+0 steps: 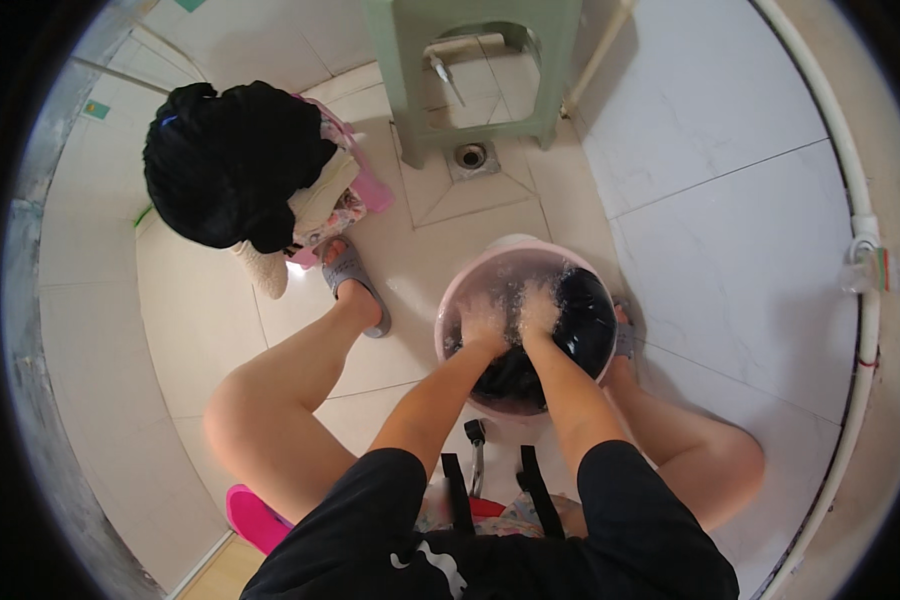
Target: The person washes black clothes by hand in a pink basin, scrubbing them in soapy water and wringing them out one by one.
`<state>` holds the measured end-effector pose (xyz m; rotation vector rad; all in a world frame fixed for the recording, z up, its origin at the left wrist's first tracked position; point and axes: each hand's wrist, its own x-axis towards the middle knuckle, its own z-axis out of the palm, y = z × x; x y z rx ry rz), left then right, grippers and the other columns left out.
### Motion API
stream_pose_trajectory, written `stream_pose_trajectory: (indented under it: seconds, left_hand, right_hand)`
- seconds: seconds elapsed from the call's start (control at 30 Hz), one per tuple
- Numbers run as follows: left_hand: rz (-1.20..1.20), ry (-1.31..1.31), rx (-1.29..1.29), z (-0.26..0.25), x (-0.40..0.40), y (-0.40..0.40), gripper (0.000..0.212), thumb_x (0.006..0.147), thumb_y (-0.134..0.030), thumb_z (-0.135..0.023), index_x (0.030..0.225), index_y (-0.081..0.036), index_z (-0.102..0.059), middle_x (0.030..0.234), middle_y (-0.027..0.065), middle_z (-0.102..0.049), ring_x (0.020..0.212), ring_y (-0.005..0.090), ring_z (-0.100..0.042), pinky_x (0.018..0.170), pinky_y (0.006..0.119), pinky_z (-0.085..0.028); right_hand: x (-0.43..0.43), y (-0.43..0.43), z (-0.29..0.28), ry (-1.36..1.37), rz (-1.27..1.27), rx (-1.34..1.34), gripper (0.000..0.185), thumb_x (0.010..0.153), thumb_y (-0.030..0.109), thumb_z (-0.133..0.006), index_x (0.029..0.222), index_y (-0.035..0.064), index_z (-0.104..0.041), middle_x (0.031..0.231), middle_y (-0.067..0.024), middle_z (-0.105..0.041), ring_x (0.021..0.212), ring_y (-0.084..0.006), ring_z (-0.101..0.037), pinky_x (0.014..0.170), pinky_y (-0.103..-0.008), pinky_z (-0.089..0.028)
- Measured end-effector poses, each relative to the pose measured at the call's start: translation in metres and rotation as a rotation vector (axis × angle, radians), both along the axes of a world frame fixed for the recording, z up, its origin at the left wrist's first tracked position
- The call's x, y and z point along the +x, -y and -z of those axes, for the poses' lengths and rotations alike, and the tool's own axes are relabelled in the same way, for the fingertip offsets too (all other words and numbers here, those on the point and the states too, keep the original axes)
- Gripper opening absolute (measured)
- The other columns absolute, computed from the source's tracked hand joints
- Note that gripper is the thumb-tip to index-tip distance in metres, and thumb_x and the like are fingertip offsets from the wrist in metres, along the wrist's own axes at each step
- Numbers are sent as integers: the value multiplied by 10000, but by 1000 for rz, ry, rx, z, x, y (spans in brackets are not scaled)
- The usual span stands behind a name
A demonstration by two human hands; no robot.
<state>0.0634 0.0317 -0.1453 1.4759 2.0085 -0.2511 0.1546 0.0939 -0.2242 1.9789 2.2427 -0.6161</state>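
Observation:
A round pink basin [450, 300] of bubbly water stands on the floor between my legs. Black wet fabric [591, 319] lies in it, bulging up at the right side and spreading along the near side. My left hand [484, 321] is under the water in the left half of the basin. Beside it, my right hand [540, 307] is also submerged, close to the bulging fabric. Bubbles and splashes blur the fingers of both hands, so whether they grip any fabric cannot be made out.
A heap of black clothing [232, 161] rests with floral and cream cloth on a pink plastic stool [375, 187] at upper left. Ahead, a green plastic stool [405, 90] stands behind a floor drain [471, 155]. A tiled wall [720, 150] with a white pipe [862, 322] rises at right.

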Motion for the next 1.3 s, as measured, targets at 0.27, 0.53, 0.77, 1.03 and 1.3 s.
stream_pose_trajectory:
  seconds: [0.27, 0.53, 0.77, 1.03, 1.3]
  left_hand:
    - [-618, 44, 332, -21, 47, 73, 916, 625, -163, -707, 1380, -34, -204, 1405, 195, -272, 1336, 329, -207, 1053, 500, -203]
    - [-767, 526, 861, -162, 58, 74, 831, 607, -30, -665, 1350, -92, -298, 1212, 224, -403, 1078, 428, -425, 941, 456, -368]
    - [-715, 645, 1003, -250, 59, 94, 889, 631, -49, -643, 1395, -71, -189, 1272, 220, -325, 1124, 422, -363, 952, 444, -368]
    - [-1000, 839, 480, -120, 49, 99, 811, 668, -122, -620, 1387, -19, -260, 1282, 275, -396, 1148, 396, -455, 977, 368, -380]
    - [-1232, 904, 324, -49, 42, 108, 676, 767, -287, -543, 1389, -142, -324, 1334, 277, -348, 1193, 395, -414, 1008, 391, -337]
  right_hand:
    - [28, 17, -130, -216, -66, -1, 434, 563, 42, -744, 965, 110, -595, 968, -127, -600, 943, -319, -574, 807, -393, -474]
    - [42, 46, -362, -623, -378, 189, 266, 610, 5, -613, 875, 33, -616, 840, -160, -625, 808, -325, -605, 714, -348, -470]
    - [39, 78, -468, -737, -497, 365, 327, 610, -45, -601, 930, 22, -619, 828, -131, -593, 790, -291, -581, 732, -327, -460]
    - [42, 65, -276, -450, -683, 335, 545, 572, -135, -513, 1025, 151, -613, 947, -108, -528, 954, -329, -474, 834, -396, -412]
    - [34, 129, -147, 101, -396, -32, 661, 740, 73, -638, 1302, 326, -400, 1125, -65, -398, 1065, -292, -416, 835, -449, -430]
